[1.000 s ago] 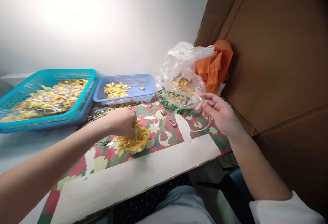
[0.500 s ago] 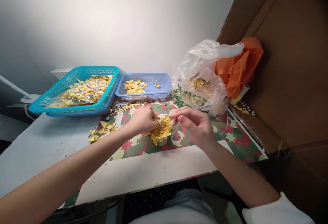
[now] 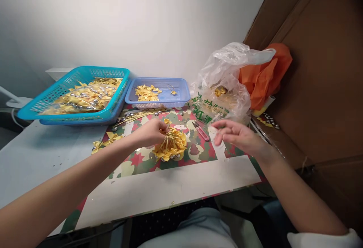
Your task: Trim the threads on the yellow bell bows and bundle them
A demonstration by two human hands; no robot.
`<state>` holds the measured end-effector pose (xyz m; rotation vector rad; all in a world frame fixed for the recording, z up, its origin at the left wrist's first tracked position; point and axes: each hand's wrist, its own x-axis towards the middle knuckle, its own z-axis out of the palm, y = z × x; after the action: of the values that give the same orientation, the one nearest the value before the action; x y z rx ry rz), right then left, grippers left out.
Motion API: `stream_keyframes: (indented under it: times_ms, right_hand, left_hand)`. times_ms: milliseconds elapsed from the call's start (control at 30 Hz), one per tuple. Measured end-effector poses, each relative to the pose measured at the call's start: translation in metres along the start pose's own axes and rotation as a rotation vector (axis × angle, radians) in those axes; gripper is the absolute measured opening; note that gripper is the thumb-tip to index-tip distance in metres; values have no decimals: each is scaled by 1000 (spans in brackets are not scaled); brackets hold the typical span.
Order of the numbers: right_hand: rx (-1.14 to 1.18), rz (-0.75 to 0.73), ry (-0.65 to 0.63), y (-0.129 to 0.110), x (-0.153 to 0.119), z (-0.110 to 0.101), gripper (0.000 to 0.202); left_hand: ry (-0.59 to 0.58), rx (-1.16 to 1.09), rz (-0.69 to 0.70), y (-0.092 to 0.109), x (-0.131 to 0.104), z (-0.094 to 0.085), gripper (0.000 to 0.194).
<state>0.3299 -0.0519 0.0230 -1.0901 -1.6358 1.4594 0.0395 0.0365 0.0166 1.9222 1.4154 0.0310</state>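
Observation:
My left hand [image 3: 149, 132] pinches the top of a bunch of small yellow ribbon bows [image 3: 171, 146] tied on gold cords, resting on the patterned table mat [image 3: 198, 151]. My right hand [image 3: 237, 136] hovers to the right of the bunch, blurred, fingers loosely spread with nothing seen in them. Red-handled thread snips [image 3: 201, 130] lie between the bunch and my right hand.
A teal basket [image 3: 51, 106] of yellow bows and a smaller blue tray [image 3: 176, 98] with a few bows stand at the back. A clear plastic bag [image 3: 224, 89] and orange bag [image 3: 266, 75] sit right, against cardboard [image 3: 320, 70]. Loose bows [image 3: 107, 140] lie left.
My right hand has drawn away from the bunch to the right, uncovering the snips. My left hand stays on the bows. The camera has shifted slightly.

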Motion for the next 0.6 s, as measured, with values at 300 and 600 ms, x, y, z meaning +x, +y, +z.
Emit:
stream_keyframes:
  times_ms: [300, 600]
  right_hand:
    - [-912, 278, -32, 27, -39, 20, 7]
    - [-1251, 117, 55, 14, -25, 38, 9]
  left_hand:
    - [57, 41, -6, 0, 5, 1, 11]
    - [76, 105, 40, 0, 8, -1, 16]
